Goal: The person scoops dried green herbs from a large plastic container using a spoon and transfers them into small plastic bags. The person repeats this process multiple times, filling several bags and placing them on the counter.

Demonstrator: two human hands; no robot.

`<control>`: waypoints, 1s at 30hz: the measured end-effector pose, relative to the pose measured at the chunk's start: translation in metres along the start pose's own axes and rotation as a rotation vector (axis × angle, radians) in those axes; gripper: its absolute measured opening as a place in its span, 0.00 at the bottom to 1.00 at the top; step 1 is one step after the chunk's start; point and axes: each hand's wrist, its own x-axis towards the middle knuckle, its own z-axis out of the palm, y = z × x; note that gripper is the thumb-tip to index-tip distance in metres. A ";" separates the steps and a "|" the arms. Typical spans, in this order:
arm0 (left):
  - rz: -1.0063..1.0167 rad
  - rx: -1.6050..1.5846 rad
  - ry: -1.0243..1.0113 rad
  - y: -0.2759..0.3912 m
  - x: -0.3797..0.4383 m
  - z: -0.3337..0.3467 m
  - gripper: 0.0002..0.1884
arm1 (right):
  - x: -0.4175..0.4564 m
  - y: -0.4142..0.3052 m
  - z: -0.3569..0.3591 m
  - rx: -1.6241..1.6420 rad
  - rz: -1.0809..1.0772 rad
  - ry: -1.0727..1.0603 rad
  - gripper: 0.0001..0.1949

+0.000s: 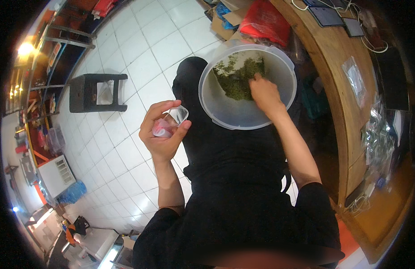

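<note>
My left hand (162,144) is shut on a small clear plastic pouch or cup (179,115), whose wide mouth faces up and to the right. A pink and white patch shows on its lower part, between the thumb and fingers. To the right, a translucent plastic tub (227,116) rests at my lap, its round rim facing me. Crumbled green dried leaves (236,84) lie inside it, heaped toward the far side. My right hand (266,95) reaches over the near right rim into the tub, fingers drawn together at the leaves' edge. Whether it pinches any leaf is hidden.
A black plastic stool (84,93) stands on the white tiled floor (153,53) to the left. Along the right runs a wooden counter (354,134) with tablets (325,15), cables and clear plastic bags (377,134). Beyond the tub sit a red plastic bag (266,22) and cardboard (222,27).
</note>
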 end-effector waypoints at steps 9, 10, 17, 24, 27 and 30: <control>0.020 -0.045 0.004 0.007 0.003 0.013 0.28 | 0.005 0.007 0.040 0.595 -0.002 -0.053 0.19; -0.007 -0.038 0.001 0.008 0.002 0.013 0.29 | 0.004 0.007 0.038 0.664 0.030 -0.054 0.19; -0.037 0.032 0.000 0.012 0.000 0.005 0.31 | -0.018 0.009 0.024 1.061 0.129 0.001 0.15; 0.032 0.016 0.003 0.011 0.006 0.012 0.32 | -0.035 0.002 0.024 1.029 0.184 0.163 0.12; 0.077 0.037 -0.004 0.013 0.011 0.016 0.32 | -0.037 0.001 0.021 1.030 0.167 0.188 0.12; 0.079 0.086 -0.034 0.019 0.017 0.022 0.32 | -0.038 0.010 0.015 1.038 0.140 0.191 0.12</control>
